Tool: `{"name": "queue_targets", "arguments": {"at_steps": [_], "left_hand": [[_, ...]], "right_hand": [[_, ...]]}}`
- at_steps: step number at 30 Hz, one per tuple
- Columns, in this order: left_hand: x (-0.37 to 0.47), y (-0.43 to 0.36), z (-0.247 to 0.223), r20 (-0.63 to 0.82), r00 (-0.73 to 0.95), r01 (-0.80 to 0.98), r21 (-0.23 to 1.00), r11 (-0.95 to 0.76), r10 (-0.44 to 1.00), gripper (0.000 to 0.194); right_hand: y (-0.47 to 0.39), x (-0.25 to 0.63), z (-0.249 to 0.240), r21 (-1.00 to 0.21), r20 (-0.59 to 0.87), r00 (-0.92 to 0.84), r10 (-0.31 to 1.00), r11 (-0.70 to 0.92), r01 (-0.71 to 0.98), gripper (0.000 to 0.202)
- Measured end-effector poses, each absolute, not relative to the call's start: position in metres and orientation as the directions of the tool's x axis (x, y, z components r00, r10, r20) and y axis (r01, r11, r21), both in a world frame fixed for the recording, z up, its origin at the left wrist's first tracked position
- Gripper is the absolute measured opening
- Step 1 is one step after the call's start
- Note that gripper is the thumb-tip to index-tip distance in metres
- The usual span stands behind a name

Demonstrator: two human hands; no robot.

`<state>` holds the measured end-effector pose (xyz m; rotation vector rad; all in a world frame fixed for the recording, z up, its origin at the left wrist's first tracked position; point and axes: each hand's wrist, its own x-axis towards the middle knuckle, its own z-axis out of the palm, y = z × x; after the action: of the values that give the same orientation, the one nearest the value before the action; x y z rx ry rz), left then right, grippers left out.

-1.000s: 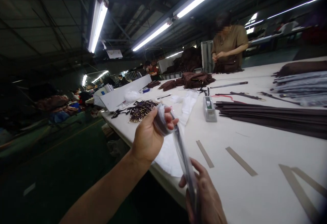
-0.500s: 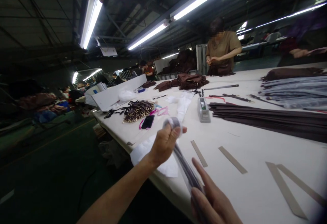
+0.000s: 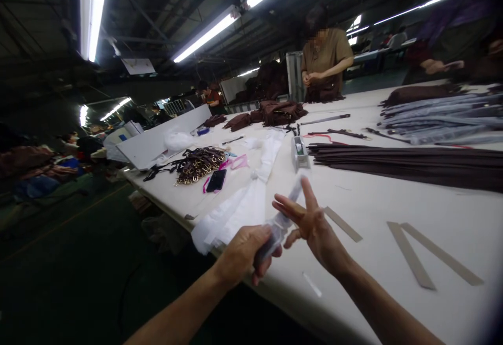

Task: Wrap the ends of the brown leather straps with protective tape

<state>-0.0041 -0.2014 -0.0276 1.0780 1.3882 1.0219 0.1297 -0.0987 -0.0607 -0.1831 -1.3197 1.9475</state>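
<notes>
A dark strap bundle in thin, cloudy plastic film (image 3: 266, 246) is in my left hand (image 3: 241, 253), its fingers closed around the near end. From there the film runs up and to the right in a narrower, whitish length. My right hand (image 3: 316, 227) is at that far part with fingers spread, close against the film; whether it touches is blurred. White wrapping sheet (image 3: 236, 214) lies on the table just beyond my left hand. A clear tape dispenser (image 3: 299, 155) stands past my right fingertips.
Flat grey-brown strips (image 3: 411, 256) lie to the right on the white table (image 3: 365, 303), with a small white sliver (image 3: 312, 284) nearer me. Long dark straps (image 3: 404, 164), a phone (image 3: 216, 181) and buckled straps (image 3: 202, 164) lie farther back. A co-worker (image 3: 326, 62) stands across the table.
The bundle was stretched between both hands; now my left hand alone grips its near end. My right hand has moved up and forward, its fingers spreading. A white sliver shows on the table.
</notes>
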Motion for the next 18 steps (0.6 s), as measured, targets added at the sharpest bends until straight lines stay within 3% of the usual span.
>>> {"name": "queue_targets", "arguments": {"at_steps": [3, 6, 8, 11, 13, 16, 18], "left_hand": [[-0.007, -0.209, -0.002, -0.201, 0.006, -0.236, 0.952, 0.196, 0.98, 0.059], [-0.008, -0.216, 0.029, -0.066, -0.047, -0.432, 0.901, 0.039, 0.997, 0.049], [-0.009, -0.218, 0.046, 0.076, -0.141, -0.477, 0.868, -0.135, 0.987, 0.042], [-0.01, -0.21, 0.053, 0.218, -0.267, -0.439, 0.84, -0.32, 0.939, 0.041], [-0.01, -0.199, 0.042, 0.249, -0.309, -0.369, 0.858, -0.357, 0.918, 0.038], [-0.01, -0.184, 0.008, 0.292, -0.284, -0.133, 0.931, -0.339, 0.913, 0.031], [-0.008, -0.18, -0.014, 0.281, -0.209, 0.16, 0.955, -0.25, 0.937, 0.029]], "right_hand": [[-0.094, 0.127, -0.061, -0.864, 0.503, -0.696, 0.513, 0.328, -0.383, 0.061], [-0.092, 0.118, -0.064, -0.86, 0.492, -0.634, 0.596, 0.449, -0.245, 0.038], [-0.099, 0.113, -0.071, -0.91, 0.395, -0.656, 0.644, 0.37, -0.185, 0.024], [-0.124, 0.111, -0.087, -0.968, 0.243, -0.756, 0.607, 0.201, -0.15, 0.031], [-0.147, 0.114, -0.094, -0.989, 0.144, -0.798, 0.586, 0.061, -0.134, 0.035], [-0.174, 0.121, -0.093, -0.957, -0.005, -0.871, 0.492, -0.256, -0.14, 0.038], [-0.178, 0.126, -0.087, -0.861, -0.109, -0.913, 0.393, -0.497, -0.111, 0.038]]}}
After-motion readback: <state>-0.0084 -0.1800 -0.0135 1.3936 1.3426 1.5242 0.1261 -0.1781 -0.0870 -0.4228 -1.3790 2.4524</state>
